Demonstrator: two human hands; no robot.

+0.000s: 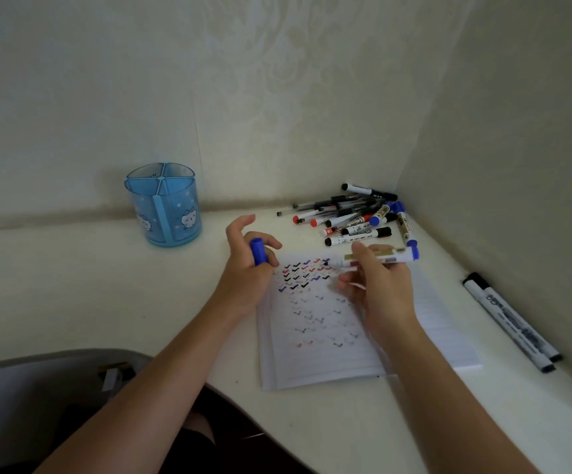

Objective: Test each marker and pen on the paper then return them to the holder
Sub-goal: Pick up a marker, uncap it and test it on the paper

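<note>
Marker (385, 258), white cylinder, in right hand (380, 292); blue cap (258, 252) in left hand (243, 278)

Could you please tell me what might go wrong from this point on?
The uncapped marker in the right hand might smudge the ticks on the paper or mark the left hand, which holds a blue cap. With the holder apparently empty, a tested marker could get mixed back into the pile.
</note>
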